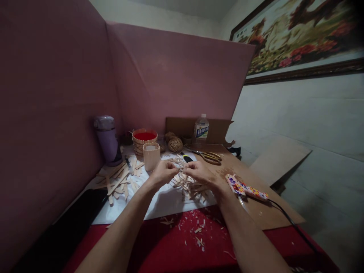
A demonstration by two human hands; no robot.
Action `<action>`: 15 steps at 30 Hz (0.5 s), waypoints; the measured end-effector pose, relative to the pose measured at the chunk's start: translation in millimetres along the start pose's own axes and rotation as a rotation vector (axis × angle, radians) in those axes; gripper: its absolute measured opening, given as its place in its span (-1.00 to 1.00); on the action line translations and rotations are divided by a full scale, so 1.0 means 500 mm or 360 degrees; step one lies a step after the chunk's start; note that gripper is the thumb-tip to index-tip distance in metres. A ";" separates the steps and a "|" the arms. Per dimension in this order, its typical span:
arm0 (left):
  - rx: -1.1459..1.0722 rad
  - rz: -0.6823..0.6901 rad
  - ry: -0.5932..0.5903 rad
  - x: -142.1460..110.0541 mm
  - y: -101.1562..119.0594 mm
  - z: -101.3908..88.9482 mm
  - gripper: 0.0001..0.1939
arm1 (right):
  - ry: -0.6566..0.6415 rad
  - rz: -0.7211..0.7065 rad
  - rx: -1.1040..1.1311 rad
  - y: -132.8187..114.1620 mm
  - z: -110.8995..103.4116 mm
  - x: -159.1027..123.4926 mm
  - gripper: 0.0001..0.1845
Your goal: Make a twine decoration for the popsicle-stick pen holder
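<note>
Over the middle of the table, my left hand and my right hand come together with fingertips pinched. Something thin and small seems to be between them, too fine to name. Thin wooden strips and scraps lie in a loose pile just below and around my fingers. Left of my left hand stands a small pale cup of upright craft sticks. A black and yellow utility knife lies just beyond my hands, and scissors with gold-coloured handles rest behind my right hand.
Loose craft sticks spread at left, near a purple tumbler. Behind stand a larger stick-sided container, red inside, a twine ball and a clear bottle. A flower-patterned glue gun with black cord lies on cardboard at right.
</note>
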State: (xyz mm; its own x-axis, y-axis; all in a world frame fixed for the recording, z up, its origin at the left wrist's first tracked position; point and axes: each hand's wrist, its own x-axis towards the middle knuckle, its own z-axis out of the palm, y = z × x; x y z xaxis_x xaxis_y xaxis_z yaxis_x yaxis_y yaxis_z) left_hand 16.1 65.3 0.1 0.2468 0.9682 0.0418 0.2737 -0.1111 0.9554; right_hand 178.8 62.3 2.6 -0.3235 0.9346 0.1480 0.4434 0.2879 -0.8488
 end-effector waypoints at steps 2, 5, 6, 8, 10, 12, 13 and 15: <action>-0.0003 0.0040 0.0173 0.007 -0.008 0.001 -0.87 | -0.0010 -0.0020 0.0099 -0.012 0.001 -0.008 -0.84; -0.0140 0.0053 0.0339 0.009 -0.011 0.000 -0.88 | -0.0126 -0.0020 0.0264 -0.031 0.011 -0.022 -0.85; -0.0228 0.0040 0.0343 0.007 -0.009 -0.001 -0.87 | -0.0195 0.0006 0.0286 -0.034 0.017 -0.025 -0.86; -0.0454 -0.0002 0.0306 -0.001 -0.001 -0.002 -0.87 | -0.0343 0.0077 0.0269 -0.033 0.034 -0.026 -0.87; -0.0696 -0.0036 0.0205 -0.008 0.007 -0.004 -0.87 | -0.0447 0.0133 0.0213 -0.023 0.048 -0.021 -0.89; -0.0868 -0.0048 0.0114 -0.011 0.010 -0.006 -0.87 | -0.0426 0.0172 0.0141 -0.008 0.053 -0.012 -0.87; -0.0921 -0.0056 0.0083 -0.010 0.010 -0.007 -0.88 | -0.0343 0.0204 0.0088 0.000 0.050 -0.007 -0.82; -0.0970 -0.0075 0.0069 -0.006 0.007 -0.008 -0.89 | -0.0040 0.0330 -0.0124 0.013 0.035 -0.001 -0.69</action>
State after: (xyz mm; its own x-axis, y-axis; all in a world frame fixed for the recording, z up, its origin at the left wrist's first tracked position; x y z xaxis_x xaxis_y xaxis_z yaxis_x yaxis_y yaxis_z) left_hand 12.7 62.8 4.7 0.2055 0.9786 -0.0046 -0.3007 0.0677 0.9513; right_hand 167.4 59.9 -11.7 -0.2392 0.9702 -0.0389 0.5653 0.1066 -0.8180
